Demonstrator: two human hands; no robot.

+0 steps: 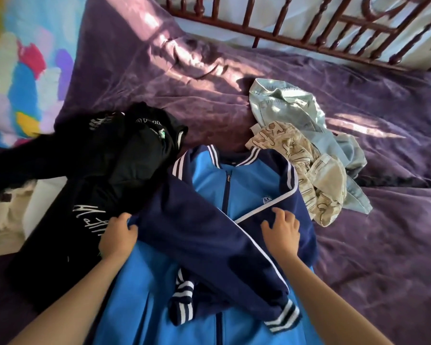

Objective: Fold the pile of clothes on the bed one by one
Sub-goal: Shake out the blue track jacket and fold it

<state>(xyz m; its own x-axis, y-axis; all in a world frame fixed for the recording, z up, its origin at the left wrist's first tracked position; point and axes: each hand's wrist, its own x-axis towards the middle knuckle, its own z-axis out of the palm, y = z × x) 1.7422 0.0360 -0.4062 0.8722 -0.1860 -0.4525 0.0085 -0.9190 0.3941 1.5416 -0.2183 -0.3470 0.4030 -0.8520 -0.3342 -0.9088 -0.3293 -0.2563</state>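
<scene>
Item in hand: blue track jacket (209, 190), zipped, face up at the near edge of the bed (383, 245); long axis running from us toward the far railed edge, collar farthest; one navy sleeve (209, 235) laid slantwise across the chest, its striped cuff (284, 317) toward the near right. Left hand (117, 236): at the jacket's left side; grip closed round the folded edge where that sleeve turns. Right hand (283, 231): on the sleeve beside the chest badge; grip wide, fingers spread and pressing, holding nothing. We judge the next fold lies across the long axis; both hands sit about level on it. Awaiting: black garments (105, 170), touching the jacket's left; denim garment (291, 108) and beige printed garment (316, 180), right.
</scene>
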